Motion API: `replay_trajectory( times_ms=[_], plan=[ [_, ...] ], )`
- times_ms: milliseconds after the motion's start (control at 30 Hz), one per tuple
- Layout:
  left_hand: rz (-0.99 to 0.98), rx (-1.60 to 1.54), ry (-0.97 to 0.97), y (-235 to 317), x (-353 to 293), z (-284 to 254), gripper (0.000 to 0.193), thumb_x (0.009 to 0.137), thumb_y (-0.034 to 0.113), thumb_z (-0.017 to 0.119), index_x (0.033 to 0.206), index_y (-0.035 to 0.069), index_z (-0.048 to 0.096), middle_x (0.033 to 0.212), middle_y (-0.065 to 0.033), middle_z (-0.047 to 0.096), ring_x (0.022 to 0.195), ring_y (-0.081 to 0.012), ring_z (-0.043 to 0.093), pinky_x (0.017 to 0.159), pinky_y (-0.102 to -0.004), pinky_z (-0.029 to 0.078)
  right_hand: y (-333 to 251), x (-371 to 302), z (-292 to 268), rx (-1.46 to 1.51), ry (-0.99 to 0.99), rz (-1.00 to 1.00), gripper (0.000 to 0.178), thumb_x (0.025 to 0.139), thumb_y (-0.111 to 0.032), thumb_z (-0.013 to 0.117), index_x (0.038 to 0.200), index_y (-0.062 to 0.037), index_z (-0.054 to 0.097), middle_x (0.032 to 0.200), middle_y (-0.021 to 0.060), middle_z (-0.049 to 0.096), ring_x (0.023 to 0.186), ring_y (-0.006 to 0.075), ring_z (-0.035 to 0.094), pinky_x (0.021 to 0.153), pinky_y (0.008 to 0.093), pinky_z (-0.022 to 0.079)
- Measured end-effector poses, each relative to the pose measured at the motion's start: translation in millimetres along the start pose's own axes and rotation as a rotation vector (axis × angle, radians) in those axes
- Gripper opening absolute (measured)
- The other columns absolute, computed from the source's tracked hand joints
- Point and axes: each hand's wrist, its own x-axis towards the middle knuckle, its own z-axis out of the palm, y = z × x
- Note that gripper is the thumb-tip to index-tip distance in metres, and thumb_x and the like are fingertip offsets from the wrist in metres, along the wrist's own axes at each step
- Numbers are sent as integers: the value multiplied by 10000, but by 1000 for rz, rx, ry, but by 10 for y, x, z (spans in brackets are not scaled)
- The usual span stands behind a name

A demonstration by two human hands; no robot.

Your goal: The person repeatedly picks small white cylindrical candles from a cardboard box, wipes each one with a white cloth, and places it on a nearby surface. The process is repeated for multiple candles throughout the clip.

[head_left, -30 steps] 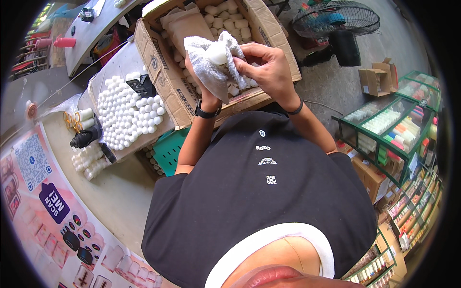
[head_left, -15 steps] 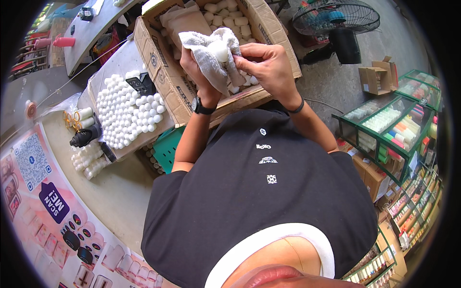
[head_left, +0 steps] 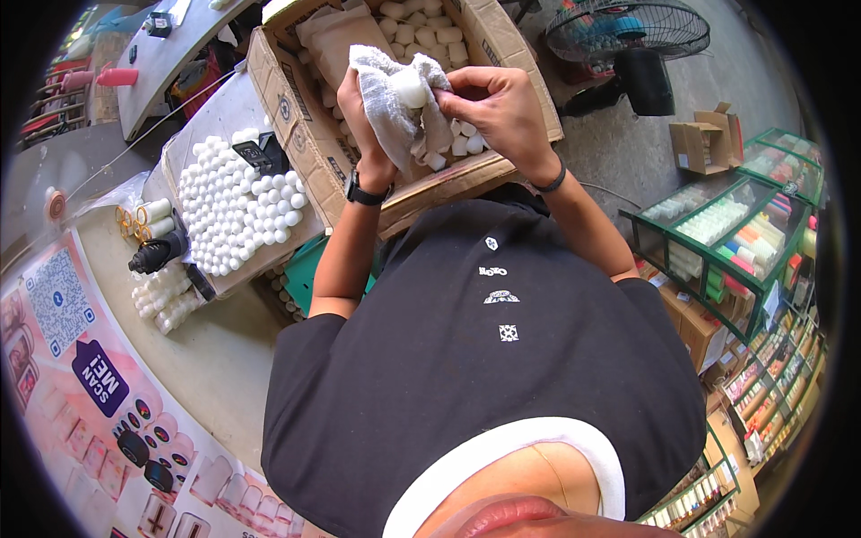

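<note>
Over the open cardboard box (head_left: 327, 170), my left hand (head_left: 363, 134) is closed round a white terry cloth (head_left: 391, 124). Cradled in the cloth is a small white rounded piece (head_left: 409, 88), seemingly plastic; its exact kind cannot be made out. My right hand (head_left: 507, 117) pinches the cloth's right edge close beside the piece, thumb against fingers. Below both hands, many similar white pieces (head_left: 429, 38) lie loose in the box, along with a brownish paper-like packet (head_left: 336, 36). The left palm and most left fingers are hidden by the cloth.
Left of the box, rows of white rounded pieces (head_left: 229, 211) cover a table, with a black device (head_left: 263, 154) among them. Scissors (head_left: 132, 221) and a black tool (head_left: 160, 255) lie farther left. A fan (head_left: 641, 81) stands at right, near glass display cases (head_left: 717, 233).
The cloth and the white piece have shifted slightly, the piece now showing more of its side. My left forearm has swung a little to the left. Both hands keep their hold.
</note>
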Motion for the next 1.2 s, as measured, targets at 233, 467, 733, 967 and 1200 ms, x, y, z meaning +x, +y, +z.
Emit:
replay_trajectory(
  times_ms=[233, 467, 733, 967, 1200],
  plan=[
    [-47, -73, -110, -54, 70, -79, 93, 857, 72, 519, 810, -1, 554, 713, -17, 595, 626, -64, 533, 558, -220, 446, 27, 39, 21, -74, 11, -77, 179, 783, -75, 692, 888, 67, 667, 740, 76, 673, 668, 73, 619, 610, 214, 513],
    [-178, -153, -196, -82, 61, -151, 99, 866, 70, 504, 786, 20, 533, 700, 8, 548, 627, -50, 501, 552, -213, 434, 66, 72, 20, -97, 0, -84, 191, 766, -83, 703, 894, 55, 671, 749, 101, 680, 651, 81, 624, 605, 221, 511],
    [-152, -172, -367, -112, -4, -161, 142, 878, 126, 555, 953, 7, 581, 857, -10, 583, 747, -80, 547, 671, -228, 477, 37, 178, -2, -226, 25, -217, 186, 764, -85, 704, 894, 44, 670, 760, 123, 677, 670, 110, 639, 619, 238, 513],
    [-223, -109, -570, -377, 10, -293, 460, 729, 42, 748, 1134, 21, 531, 1069, -49, 584, 946, -129, 565, 832, -263, 490, 105, 274, 75, -70, 108, -93, 189, 836, -156, 667, 889, 25, 666, 735, 63, 668, 642, 71, 606, 577, 222, 490],
    [-409, -684, -501, -336, -74, -297, 463, 777, 58, 709, 1186, 17, 496, 1123, -64, 581, 1010, -146, 558, 894, -277, 470, 182, 263, 103, 680, 73, 197, 222, 912, -219, 582, 971, -6, 612, 864, 24, 650, 747, 51, 606, 650, 181, 491]
  ],
)
